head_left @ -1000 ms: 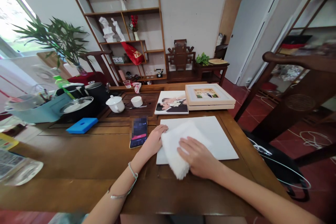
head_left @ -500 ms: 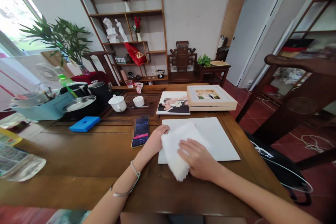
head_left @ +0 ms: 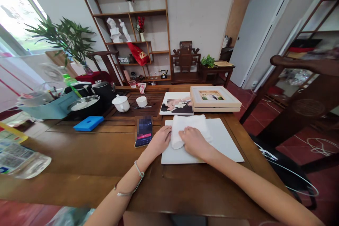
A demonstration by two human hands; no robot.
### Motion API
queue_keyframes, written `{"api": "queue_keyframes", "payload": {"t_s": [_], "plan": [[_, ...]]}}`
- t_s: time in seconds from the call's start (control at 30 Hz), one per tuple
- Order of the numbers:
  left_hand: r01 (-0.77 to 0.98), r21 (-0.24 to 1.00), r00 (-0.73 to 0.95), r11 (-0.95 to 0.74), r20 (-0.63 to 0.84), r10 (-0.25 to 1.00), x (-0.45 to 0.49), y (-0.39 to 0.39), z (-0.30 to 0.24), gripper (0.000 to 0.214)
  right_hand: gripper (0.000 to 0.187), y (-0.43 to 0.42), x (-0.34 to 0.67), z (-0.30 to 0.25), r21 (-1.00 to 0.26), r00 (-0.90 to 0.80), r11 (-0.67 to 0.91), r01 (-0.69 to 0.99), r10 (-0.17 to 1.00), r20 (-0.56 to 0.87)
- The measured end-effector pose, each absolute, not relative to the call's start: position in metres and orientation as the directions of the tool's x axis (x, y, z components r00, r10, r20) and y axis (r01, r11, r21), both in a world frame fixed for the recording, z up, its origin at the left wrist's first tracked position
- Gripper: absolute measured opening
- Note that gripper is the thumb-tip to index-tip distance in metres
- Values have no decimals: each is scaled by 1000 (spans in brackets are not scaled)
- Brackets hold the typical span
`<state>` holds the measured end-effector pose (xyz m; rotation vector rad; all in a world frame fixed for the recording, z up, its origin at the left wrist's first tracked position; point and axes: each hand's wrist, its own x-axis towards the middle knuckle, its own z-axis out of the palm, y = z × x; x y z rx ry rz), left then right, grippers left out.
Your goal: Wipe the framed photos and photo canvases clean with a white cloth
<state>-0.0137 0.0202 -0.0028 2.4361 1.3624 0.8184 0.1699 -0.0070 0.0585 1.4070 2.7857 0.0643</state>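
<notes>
A flat white board (head_left: 225, 144) lies on the wooden table (head_left: 79, 155) in front of me. My right hand (head_left: 194, 142) presses a folded white cloth (head_left: 189, 127) down on the board, fingers curled over the cloth's near end. My left hand (head_left: 159, 140) rests flat on the board's left edge, fingers stretched out, holding it still. A phone (head_left: 143, 132) with a lit screen lies just left of that hand.
Behind the board lie a photo print (head_left: 177, 103) and stacked picture frames (head_left: 214, 99). Further left are a tea tray with a white teapot (head_left: 121, 103) and cup (head_left: 141, 101), a black kettle (head_left: 102, 90), a blue block (head_left: 88, 123). A wooden chair (head_left: 299, 88) stands right.
My right hand has slid the cloth away from me, from the board's near left corner up toward its far edge. The left hand stays on the board's left edge.
</notes>
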Motion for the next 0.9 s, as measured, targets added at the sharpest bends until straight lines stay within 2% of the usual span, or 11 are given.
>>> {"api": "queue_keyframes", "payload": {"t_s": [0.17,0.27,0.4,0.57,0.7,0.83,0.9], "plan": [[715,437,417,-545,360,835,-16,19,-3,35,23,-52,175,85,-16,-727,736,677,664,-173],[711,432,419,-555,374,827,-17,20,-5,34,25,-48,185,94,-3,-682,702,713,692,-237],[715,423,417,-557,382,825,-16,21,-7,28,30,-8,192,82,76,-579,586,807,810,-96],[715,423,416,-557,383,825,-15,22,-7,26,40,13,179,56,144,-534,528,837,845,10],[711,429,414,-557,384,825,-16,22,-7,27,31,-12,165,57,150,-558,560,815,828,-60],[713,426,426,-557,368,826,-17,22,-6,34,26,-28,173,75,69,-672,691,720,719,-176],[716,423,426,-555,365,828,-17,22,-6,33,24,-22,183,81,47,-669,685,727,722,-178]]}}
